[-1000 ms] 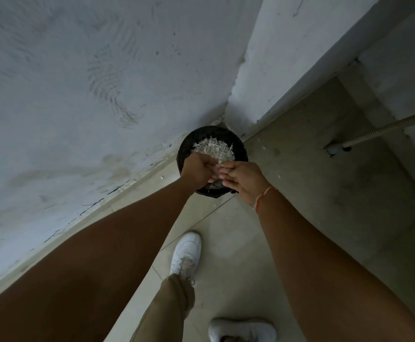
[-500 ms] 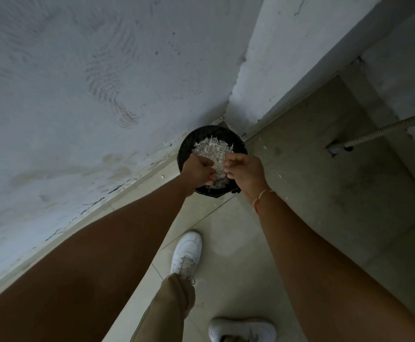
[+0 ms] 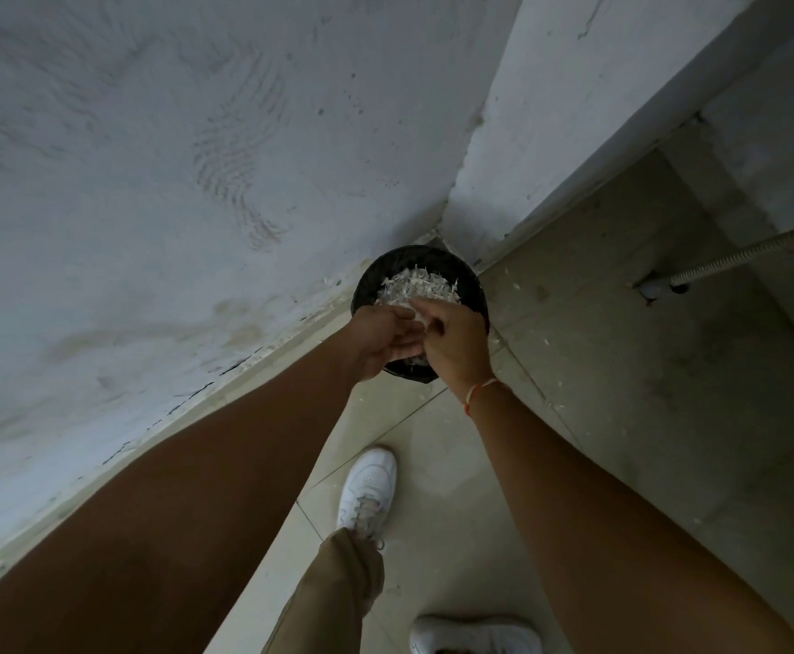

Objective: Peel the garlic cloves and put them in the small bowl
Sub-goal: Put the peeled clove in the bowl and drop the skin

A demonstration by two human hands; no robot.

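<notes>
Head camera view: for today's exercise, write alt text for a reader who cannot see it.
Two bare hands meet over a black bin of pale garlic skins standing in a wall corner; the right hand pinches a pale scrap above the flat, open left hand. Below are white shoes on a tiled floor.

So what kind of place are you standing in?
Probably a bare utility corner or unfinished room indoors: rough plastered walls, a tiled floor strewn with peel flakes, a hose at a drain, and a black bin of garlic skins.
</notes>
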